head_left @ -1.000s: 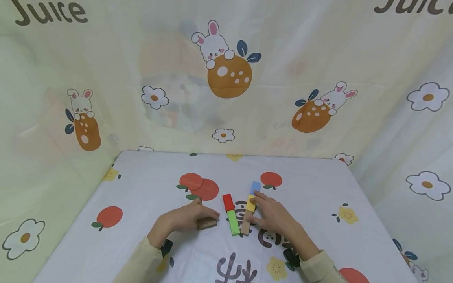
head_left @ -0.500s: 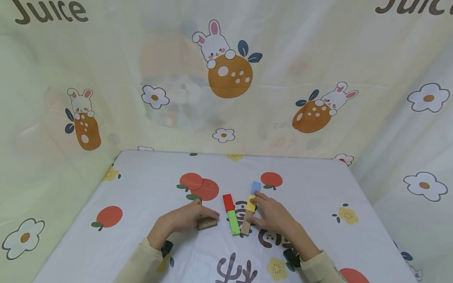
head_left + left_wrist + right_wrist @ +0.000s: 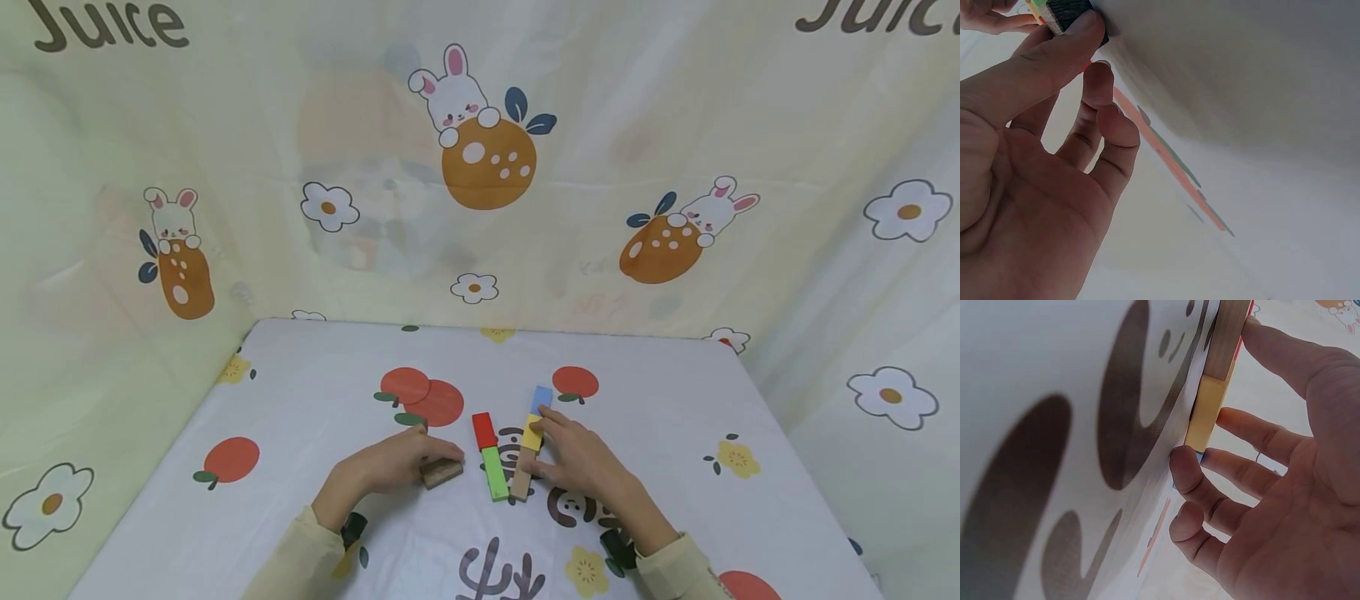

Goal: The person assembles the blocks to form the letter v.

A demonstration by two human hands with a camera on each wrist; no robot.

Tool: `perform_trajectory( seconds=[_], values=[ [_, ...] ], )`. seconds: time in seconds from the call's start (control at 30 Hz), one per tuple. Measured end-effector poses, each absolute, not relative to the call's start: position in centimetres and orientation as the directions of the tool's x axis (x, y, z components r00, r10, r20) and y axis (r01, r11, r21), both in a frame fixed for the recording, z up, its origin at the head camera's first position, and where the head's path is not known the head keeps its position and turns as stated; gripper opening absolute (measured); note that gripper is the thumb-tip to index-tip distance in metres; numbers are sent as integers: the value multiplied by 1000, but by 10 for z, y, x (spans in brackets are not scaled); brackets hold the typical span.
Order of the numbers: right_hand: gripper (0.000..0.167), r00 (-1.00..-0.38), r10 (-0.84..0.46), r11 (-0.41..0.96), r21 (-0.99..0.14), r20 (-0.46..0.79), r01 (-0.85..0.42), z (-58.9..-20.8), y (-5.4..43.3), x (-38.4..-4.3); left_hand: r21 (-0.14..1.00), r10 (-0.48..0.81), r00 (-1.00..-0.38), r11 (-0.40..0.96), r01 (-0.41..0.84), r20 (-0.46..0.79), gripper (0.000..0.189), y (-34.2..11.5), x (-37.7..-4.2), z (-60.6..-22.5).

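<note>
My left hand [image 3: 390,460] pinches a brown wooden block [image 3: 442,474] between thumb and fingers, left of the two rows. In the left wrist view that block looks dark beneath the thumb. A blue block [image 3: 542,397], a yellow block [image 3: 532,435] and a second brown block [image 3: 522,477] lie end to end in a slanting row. Along that row rests my right hand [image 3: 588,457], its thumb touching the brown block [image 3: 1225,347] and its fingers at the yellow block [image 3: 1207,406]. Between the hands, a red block [image 3: 484,430] meets a green block [image 3: 495,474] end to end.
A white cloth printed with fruit and flowers covers the table [image 3: 315,367]. Behind it hangs a cream curtain [image 3: 375,275] with rabbit prints, and curtains also stand at both sides. Dark camera mounts sit at both wrists.
The brown block in my left hand has turned slightly, its right end swinging up and away from me. My right hand and the two rows stay where they were.
</note>
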State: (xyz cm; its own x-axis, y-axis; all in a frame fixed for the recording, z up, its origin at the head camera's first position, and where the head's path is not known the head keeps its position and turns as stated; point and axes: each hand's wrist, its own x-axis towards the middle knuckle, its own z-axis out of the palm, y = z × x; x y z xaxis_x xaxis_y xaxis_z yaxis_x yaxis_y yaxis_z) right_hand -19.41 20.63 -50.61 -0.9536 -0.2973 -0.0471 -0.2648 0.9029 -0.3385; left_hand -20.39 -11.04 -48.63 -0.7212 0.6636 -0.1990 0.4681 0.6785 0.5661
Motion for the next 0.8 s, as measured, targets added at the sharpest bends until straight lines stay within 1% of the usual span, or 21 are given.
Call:
perform_trajectory(
  seconds=[0.13, 0.37, 0.6, 0.8],
  values=[
    [64, -954, -297, 903, -339, -46, -265, -506, 206, -194, 565, 672, -717, 670, 482, -185, 55, -111, -205, -488],
    [64, -952, -302, 900, -344, -44, -269, -506, 207, -194, 561, 662, -729, 675, 478, -175, 61, -112, -206, -490],
    [65, -951, -304, 897, -349, -46, -270, -506, 207, -194, 580, 661, -729, 670, 464, -180, 61, -112, -207, -490],
    [65, -951, -305, 900, -341, -47, -272, -505, 207, -194, 616, 691, -708, 625, 480, -149, 60, -112, -211, -491]
  ],
)
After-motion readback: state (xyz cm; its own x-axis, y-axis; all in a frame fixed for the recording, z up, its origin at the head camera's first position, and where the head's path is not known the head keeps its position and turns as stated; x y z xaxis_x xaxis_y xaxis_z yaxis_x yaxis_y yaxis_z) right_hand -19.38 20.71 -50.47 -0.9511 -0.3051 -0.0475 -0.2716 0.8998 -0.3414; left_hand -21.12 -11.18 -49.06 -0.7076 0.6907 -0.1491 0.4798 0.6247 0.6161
